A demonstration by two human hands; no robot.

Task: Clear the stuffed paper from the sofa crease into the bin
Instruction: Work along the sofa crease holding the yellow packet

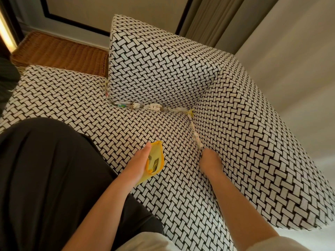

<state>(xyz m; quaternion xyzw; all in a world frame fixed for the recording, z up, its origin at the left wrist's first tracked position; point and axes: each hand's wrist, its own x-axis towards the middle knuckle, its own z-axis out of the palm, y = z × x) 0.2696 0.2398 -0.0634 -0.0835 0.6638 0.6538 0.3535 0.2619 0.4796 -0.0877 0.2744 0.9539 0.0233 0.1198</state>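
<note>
While wrist-deep in sofa crease [192,125], right hand [210,160].

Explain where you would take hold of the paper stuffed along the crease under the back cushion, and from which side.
Probably pinch the puffy white clump midway along the stuffed paper, where it bulges out into view; elsewhere the paper lies wedged flat. Come from above and in front, over the seat, since the back cushion blocks the far side.

Right hand [211,161] deep in the black-and-white woven sofa [235,142] crease, by crumpled white paper [196,140]; left hand [139,160] grips a yellow pouch [156,158].
</note>
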